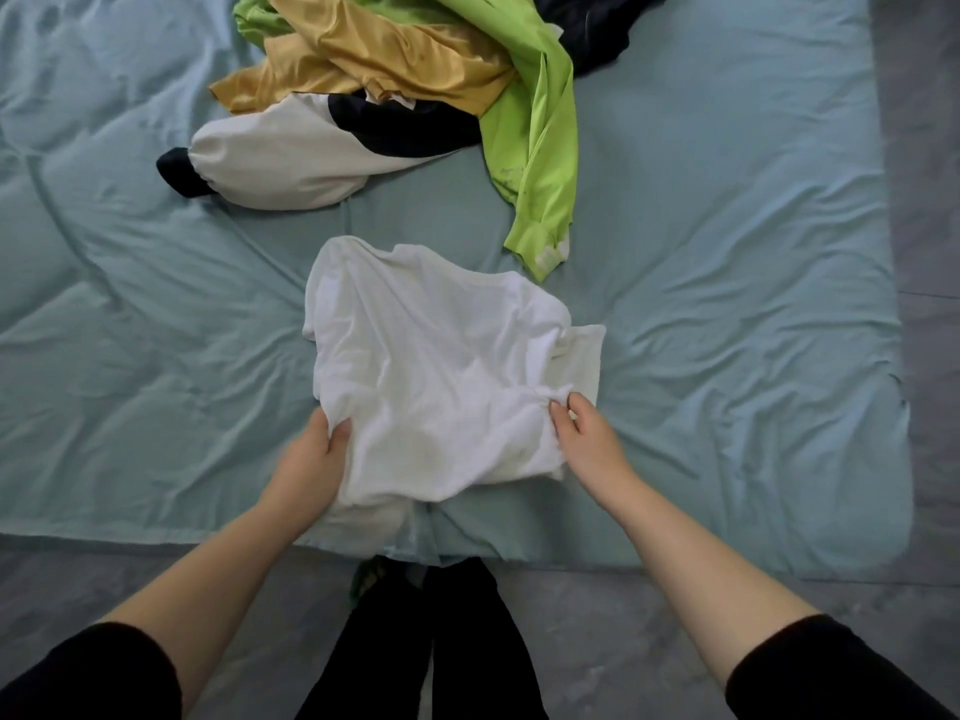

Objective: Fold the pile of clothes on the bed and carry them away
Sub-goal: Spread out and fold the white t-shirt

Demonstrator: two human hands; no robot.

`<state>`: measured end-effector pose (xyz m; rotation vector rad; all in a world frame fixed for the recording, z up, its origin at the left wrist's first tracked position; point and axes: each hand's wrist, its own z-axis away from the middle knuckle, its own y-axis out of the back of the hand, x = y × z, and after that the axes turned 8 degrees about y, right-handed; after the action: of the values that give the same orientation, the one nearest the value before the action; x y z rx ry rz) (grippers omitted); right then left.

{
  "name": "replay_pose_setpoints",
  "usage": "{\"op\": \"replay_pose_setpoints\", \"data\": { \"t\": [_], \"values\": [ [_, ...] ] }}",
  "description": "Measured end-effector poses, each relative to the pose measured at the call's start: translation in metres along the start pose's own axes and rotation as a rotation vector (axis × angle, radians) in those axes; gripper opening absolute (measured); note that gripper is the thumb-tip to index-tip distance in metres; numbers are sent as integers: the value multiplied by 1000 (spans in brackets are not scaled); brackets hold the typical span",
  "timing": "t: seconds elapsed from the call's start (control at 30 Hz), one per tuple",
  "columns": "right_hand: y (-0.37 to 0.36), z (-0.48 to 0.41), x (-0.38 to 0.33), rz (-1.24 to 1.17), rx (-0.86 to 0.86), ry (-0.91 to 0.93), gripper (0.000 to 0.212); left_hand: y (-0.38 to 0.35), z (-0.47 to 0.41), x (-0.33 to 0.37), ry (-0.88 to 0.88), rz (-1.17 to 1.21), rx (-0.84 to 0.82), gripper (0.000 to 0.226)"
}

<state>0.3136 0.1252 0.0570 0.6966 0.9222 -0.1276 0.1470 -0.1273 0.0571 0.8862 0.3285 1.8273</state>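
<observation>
Upper left of centre: cream-and-black garment [280, 158] lay on the bed [727, 304], gold garment [374, 54] heaped behind it. Lower centre-left: left hand [317, 459] gripped the white garment [441, 387] at its left edge, thumb on top, fingers curled under. White garment sat crumpled mid-frame, near the bed's front edge. Lime-green garment [540, 127] trailed down from the pile. Right hand [587, 439] pinched a bunched fold at the white garment's right edge.

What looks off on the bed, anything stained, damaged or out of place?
Nothing damaged. The shiny lime-green shirt trails out of the unfolded pile and shows faint dark smudges near its lower edge, possibly stains. The crumpled white cloth garment lies bunched, held by the left hand and right hand. The teal bedsheet is wrinkled.
</observation>
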Motion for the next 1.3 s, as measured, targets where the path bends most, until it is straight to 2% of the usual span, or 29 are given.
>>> {"op": "replay_pose_setpoints", "data": {
  "t": [0.07, 0.13, 0.2, 0.27, 0.33, 0.4, 0.53, 0.63, 0.73, 0.83, 0.93, 1.03, 1.17, 1.3],
  "values": [
    [5, 3, 0, 49, -77, -94, 40, 6, -3, -7, 71, -70, -38, 34],
    [12, 14, 2, -13, -181, -275, 39, 13, -3, -17, 132, -73, -145, 39],
    [15, 32, 8, -94, -303, -485, 43, 20, 2, -29, 192, -17, -233, 42],
    [9, 51, 19, -210, -368, -558, 46, 24, 13, -42, 252, 135, -292, 42],
    [-8, 70, 29, -314, -274, -568, 46, 24, 23, -55, 274, 295, -305, 41],
    [-24, 89, 35, -246, -157, -573, 47, 23, 32, -64, 274, 370, -295, 42],
    [-42, 130, 51, -22, -122, -537, 45, 20, 43, -77, 179, 189, -231, 43],
    [-47, 151, 64, 31, -129, -530, 30, 20, 46, -90, 180, 78, -199, 45],
    [-49, 156, 69, 43, -156, -538, 11, 19, 44, -98, 214, -35, -251, 49],
    [-47, 140, 67, 14, -143, -527, 22, 16, 34, -89, 182, -42, -304, 56],
    [-44, 105, 56, -35, -138, -501, 27, 10, 19, -65, 116, -45, -246, 71],
    [-41, 58, 37, -67, -122, -454, 23, 1, -2, -32, 50, -91, -185, 73],
    [-33, -11, 5, 4, -107, -267, 11, -9, -40, 21, -64, -211, -99, 66],
    [-19, -84, -24, 204, -8, 41, 20, -9, -90, 76, -167, -226, -4, 58]
  ]
}}
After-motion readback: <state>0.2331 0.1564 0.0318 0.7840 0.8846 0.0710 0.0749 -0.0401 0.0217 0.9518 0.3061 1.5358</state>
